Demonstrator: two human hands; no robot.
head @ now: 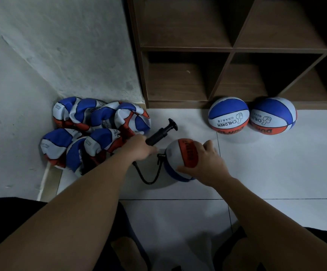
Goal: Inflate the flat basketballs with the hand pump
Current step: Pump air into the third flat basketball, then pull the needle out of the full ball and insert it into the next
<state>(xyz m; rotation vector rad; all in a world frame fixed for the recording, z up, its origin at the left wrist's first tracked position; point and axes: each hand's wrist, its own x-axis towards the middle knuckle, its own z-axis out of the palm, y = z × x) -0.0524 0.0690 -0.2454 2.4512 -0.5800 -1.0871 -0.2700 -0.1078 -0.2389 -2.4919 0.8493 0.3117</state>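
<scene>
Pump (159, 134) lower barrel hidden under left hand (139, 148); shelf (237, 49) cut off top, right.

pretty dim, cool bluish light, soft shadows, shelf cubbies dark, wide-angle bending at the edges, slightly soft.
</scene>
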